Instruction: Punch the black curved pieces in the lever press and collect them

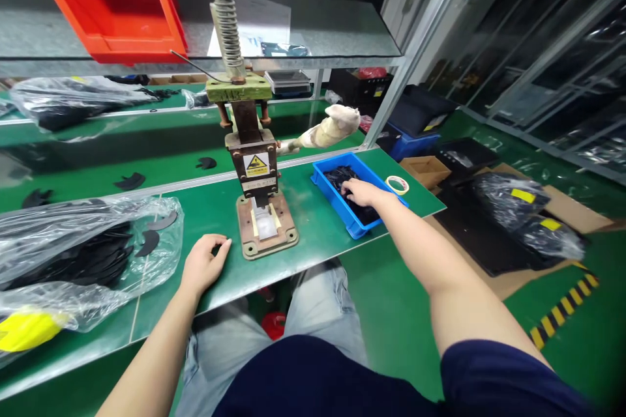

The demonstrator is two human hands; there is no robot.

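My right hand (360, 193) reaches into a blue bin (323, 178) of black parts (339, 176) on the green table, its fingers curled down on the pile; what they grip is hidden. My left hand (202, 264) rests on the table near the front edge, left of the press base, fingers loosely curled with nothing seen in them. A hand press (253, 156) with a warning label stands between my hands. Its base plate (267, 225) carries a white insert. The lever handle (328, 129) is wrapped in cloth and points right.
A clear plastic bag of black flat parts (83, 251) lies at the left. Loose black pieces (130, 180) sit on the table behind. An orange bin (115, 3) stands on the shelf above. A tape roll (397, 184) lies beside the blue bin. Boxes and bagged parts (518, 215) cover the floor at right.
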